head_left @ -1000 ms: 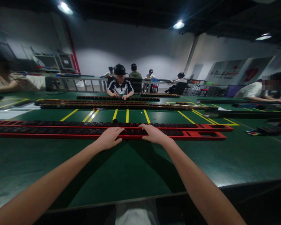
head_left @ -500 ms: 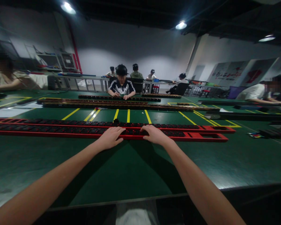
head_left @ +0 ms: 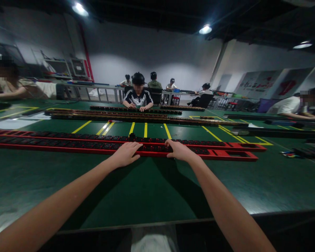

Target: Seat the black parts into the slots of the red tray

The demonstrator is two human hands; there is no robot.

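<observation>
Two long red frames filled with black parts lie side by side across the green table (head_left: 147,196). On the nearer red frame (head_left: 236,157) rests my left hand (head_left: 125,154), its fingers spread over the black parts and the thumb at the front edge. To its right, my right hand (head_left: 180,151) touches the same frame, with thumb and index finger apart and bent around it. The farther red frame (head_left: 252,147) runs just behind; a small black piece (head_left: 131,135) stands up from it. Whether small parts lie under my fingertips is hidden.
Yellow tape lines (head_left: 145,130) mark the table behind the frames. Long dark strips (head_left: 136,117) lie farther back. A person (head_left: 138,96) sits opposite. More people are at left and right. A bundle of coloured wires (head_left: 288,154) lies at the right.
My right hand has slid a little to the right along the nearer frame, widening the gap between my hands. My left hand stays at about the same place on it.
</observation>
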